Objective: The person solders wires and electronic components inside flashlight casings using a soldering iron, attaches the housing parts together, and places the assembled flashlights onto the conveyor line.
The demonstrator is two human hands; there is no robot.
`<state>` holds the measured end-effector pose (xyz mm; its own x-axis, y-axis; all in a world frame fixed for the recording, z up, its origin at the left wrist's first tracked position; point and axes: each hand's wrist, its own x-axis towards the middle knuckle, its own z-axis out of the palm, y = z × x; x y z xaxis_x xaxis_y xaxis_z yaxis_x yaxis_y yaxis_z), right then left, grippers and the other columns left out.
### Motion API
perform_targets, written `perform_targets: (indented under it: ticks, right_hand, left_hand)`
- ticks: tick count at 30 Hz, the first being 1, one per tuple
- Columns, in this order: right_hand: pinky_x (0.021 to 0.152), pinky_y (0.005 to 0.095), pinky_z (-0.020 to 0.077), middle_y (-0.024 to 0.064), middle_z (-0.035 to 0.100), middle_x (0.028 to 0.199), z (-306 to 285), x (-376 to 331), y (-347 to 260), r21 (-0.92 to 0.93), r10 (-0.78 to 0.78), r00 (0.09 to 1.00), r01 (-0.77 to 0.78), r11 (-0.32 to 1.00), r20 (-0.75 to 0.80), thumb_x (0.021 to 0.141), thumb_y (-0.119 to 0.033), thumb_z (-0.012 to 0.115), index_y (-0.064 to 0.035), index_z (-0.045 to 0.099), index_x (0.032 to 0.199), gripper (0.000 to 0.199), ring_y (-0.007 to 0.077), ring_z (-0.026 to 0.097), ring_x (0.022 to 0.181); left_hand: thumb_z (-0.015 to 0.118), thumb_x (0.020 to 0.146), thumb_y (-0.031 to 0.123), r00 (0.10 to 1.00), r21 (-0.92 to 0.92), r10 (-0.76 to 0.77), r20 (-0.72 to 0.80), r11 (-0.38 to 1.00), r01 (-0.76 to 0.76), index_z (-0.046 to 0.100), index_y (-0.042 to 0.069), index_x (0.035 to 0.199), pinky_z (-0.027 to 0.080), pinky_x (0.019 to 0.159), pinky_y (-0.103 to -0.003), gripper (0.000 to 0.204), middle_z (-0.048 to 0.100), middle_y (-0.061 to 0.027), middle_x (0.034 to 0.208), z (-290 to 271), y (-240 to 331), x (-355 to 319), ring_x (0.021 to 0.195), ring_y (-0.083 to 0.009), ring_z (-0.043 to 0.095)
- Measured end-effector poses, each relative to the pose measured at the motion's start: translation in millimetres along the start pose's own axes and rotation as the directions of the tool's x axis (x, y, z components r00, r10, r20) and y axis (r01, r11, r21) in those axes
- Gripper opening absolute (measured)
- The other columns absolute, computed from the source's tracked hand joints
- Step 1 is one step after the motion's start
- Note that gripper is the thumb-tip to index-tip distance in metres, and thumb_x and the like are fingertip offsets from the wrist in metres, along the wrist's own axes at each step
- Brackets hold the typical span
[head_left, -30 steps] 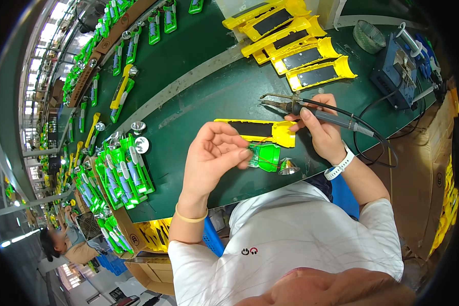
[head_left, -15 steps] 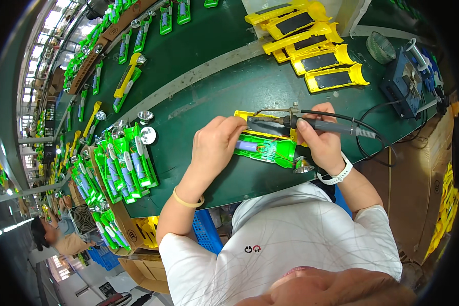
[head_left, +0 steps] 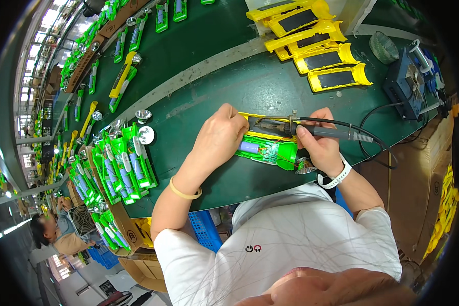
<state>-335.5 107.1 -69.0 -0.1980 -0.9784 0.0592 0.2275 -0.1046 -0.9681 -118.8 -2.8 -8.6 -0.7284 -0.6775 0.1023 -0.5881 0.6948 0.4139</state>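
On the green table in front of me lies a yellow flashlight shell (head_left: pixel 268 136) with a dark panel (head_left: pixel 262 126) inside. Closed in a pinch, my left hand (head_left: pixel 218 136) is at the shell's left end; what its fingertips hold is hidden. My right hand (head_left: pixel 319 147) grips a soldering iron (head_left: pixel 329 133), which points left over the panel; its tip is hard to make out. Just below the yellow shell is a green flashlight half (head_left: pixel 285 152) with a purple battery (head_left: pixel 249 147), a circuit board and thin wires. A silver reflector (head_left: pixel 305 166) sits at its right end.
Several yellow shells (head_left: pixel 336 79) are stacked at the far right. A blue soldering station (head_left: pixel 399 84) and a greenish roll (head_left: pixel 384 47) stand beyond, with a cable looping near my right hand. Green halves (head_left: pixel 130 168) and loose reflectors (head_left: pixel 146 135) crowd the left. Farther left sits another person (head_left: pixel 64 237).
My right hand and the soldering iron have shifted slightly right and down over the panel. My left hand has risen a little at the shell's left end.
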Motion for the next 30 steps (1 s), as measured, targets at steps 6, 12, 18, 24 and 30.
perform_targets:
  ticks: [6,12,18,24,30]
  right_hand:
    - [0.06,0.0214,0.039,0.002,0.05,0.086,0.2,1.0,-3.0,-0.09,0.036,0.999,-0.033,0.995,0.037,0.088,-0.012,0.069,-0.0048,0.042,0.099,0.03,0.0047,0.045,0.073]
    - [0.06,0.0225,0.0392,0.002,0.051,0.083,4.9,2.2,-1.3,-0.181,0.01,1.0,-0.007,0.983,0.02,0.088,-0.013,0.069,-0.0043,0.043,0.1,0.03,0.0054,0.045,0.072]
    - [0.054,0.0228,0.0467,0.007,0.056,0.084,-24.7,2.1,-21.1,0.066,-0.116,0.983,0.126,0.99,-0.14,0.095,-0.009,0.058,-0.0053,0.037,0.108,0.025,0.0098,0.056,0.06]
    - [0.077,0.0275,0.0491,0.0071,0.058,0.1,-47.4,56.5,-32.8,-0.279,-0.195,0.943,0.118,0.953,-0.27,0.094,-0.019,0.063,-0.0021,0.052,0.105,0.023,0.012,0.059,0.093]
    - [0.088,0.0523,0.0559,0.0092,0.045,0.102,-22.2,60.2,-36.6,0.347,-0.268,0.944,0.321,0.881,-0.193,0.096,-0.014,0.056,-0.0071,0.039,0.114,0.025,0.025,0.062,0.1]
  left_hand:
    - [0.068,0.077,0.004,0.992,0.076,0.019,0.126,0.997,-0.029,0.067,0.003,0.082,0.051,0.071,-0.038,0.005,0.057,-0.011,0.087,-3.8,1.6,7.8,0.079,-0.0289,0.06]
    - [0.064,0.077,0.004,0.986,0.088,0.079,0.146,0.992,-0.092,0.064,0.001,0.075,0.051,0.068,-0.039,0.004,0.054,-0.0141,0.082,-5.8,2.4,11.5,0.075,-0.0301,0.059]
    - [0.065,0.077,0.005,0.979,0.11,0.063,0.196,0.99,-0.086,0.065,0.002,0.078,0.051,0.07,-0.038,0.003,0.054,-0.0127,0.085,-6.4,0.9,12.8,0.079,-0.0295,0.059]
    - [0.065,0.078,0.005,0.973,0.09,0.074,0.22,0.991,-0.096,0.065,0.004,0.08,0.051,0.072,-0.037,0.002,0.055,-0.0109,0.088,-8.2,2.0,16.0,0.081,-0.0293,0.059]
    - [0.065,0.078,0.005,0.973,0.116,0.055,0.223,0.99,-0.082,0.064,0.004,0.08,0.051,0.072,-0.037,0.002,0.056,-0.0102,0.089,-8.4,7.5,16.8,0.081,-0.0293,0.059]
